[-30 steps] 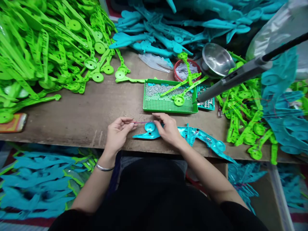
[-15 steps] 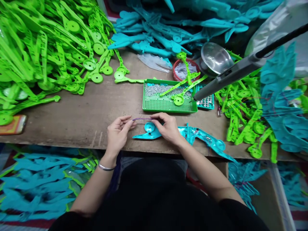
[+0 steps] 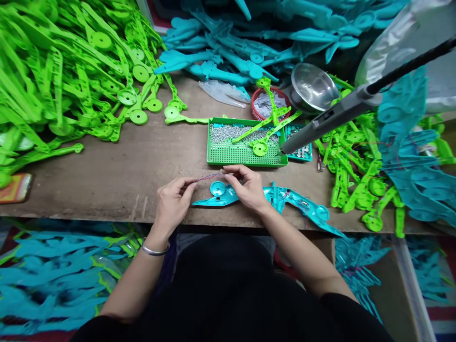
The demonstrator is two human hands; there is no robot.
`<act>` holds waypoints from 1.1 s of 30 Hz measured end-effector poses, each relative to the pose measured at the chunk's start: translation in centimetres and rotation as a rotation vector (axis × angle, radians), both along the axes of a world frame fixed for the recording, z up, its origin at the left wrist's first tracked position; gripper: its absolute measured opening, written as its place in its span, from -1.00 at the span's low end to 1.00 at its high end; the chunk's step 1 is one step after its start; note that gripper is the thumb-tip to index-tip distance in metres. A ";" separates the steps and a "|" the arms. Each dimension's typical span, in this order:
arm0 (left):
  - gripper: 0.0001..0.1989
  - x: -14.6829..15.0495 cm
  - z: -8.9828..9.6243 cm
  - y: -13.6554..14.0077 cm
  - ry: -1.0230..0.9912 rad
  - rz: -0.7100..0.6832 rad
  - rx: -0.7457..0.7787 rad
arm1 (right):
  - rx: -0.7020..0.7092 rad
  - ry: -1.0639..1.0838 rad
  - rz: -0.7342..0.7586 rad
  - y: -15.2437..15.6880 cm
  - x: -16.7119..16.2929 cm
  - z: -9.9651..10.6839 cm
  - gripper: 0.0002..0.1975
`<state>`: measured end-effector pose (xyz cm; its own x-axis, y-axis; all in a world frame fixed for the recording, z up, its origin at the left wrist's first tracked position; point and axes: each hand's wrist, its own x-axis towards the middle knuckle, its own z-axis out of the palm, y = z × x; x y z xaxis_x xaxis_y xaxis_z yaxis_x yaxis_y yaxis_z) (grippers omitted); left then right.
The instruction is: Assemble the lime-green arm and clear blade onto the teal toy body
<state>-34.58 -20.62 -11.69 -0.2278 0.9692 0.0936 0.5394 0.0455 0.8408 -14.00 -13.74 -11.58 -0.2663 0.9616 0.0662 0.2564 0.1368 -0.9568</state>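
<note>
Between my hands stretches a thin red and blue wire (image 3: 209, 176). My left hand (image 3: 175, 199) pinches one end between thumb and fingertips. With closed fingertips my right hand (image 3: 247, 186) grips the other end, where a tiny part too small to name shows. Below lies a turquoise plastic shell half (image 3: 208, 201), its hollow side up, with a round cup at the left and a crosspiece near the middle. The right hand hides part of this shell. Small metal parts and thin wires sit in its right arm.
A green perforated tray (image 3: 245, 159) of screws stands beyond my hands, with lime plastic pieces across it. A grey tool (image 3: 313, 128) hangs over its right end. Lime parts (image 3: 71, 71) heap up at left, more (image 3: 356, 175) at right. A steel bowl (image 3: 313, 88) and red basket (image 3: 255, 111) stand behind.
The wire now slants up toward my right hand, and its strands show red and blue. My left fingers have closed more tightly. The whole view has shifted slightly; the shell lies as before.
</note>
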 end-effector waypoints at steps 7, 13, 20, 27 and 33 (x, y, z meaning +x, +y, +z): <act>-0.71 0.3 -0.3 0.0 0.001 0.040 0.025 | 0.140 -0.065 -0.001 -0.1 0.1 0.1 -0.91; -0.68 0.5 -0.2 -0.2 0.011 0.067 0.095 | 0.239 -0.236 0.136 -0.1 0.3 1.7 -0.84; -0.66 1.2 1.2 -1.3 0.004 -0.002 0.220 | 0.242 -0.343 0.364 -0.1 -2.0 4.1 -0.81; -0.51 1.2 0.9 -2.1 -0.033 -0.069 0.189 | 0.236 -0.161 0.386 -0.6 -2.6 2.9 -0.90; -0.74 -2.2 0.3 2.8 0.168 -0.146 0.162 | 0.355 -0.287 0.204 -1.0 -0.7 1.9 -0.88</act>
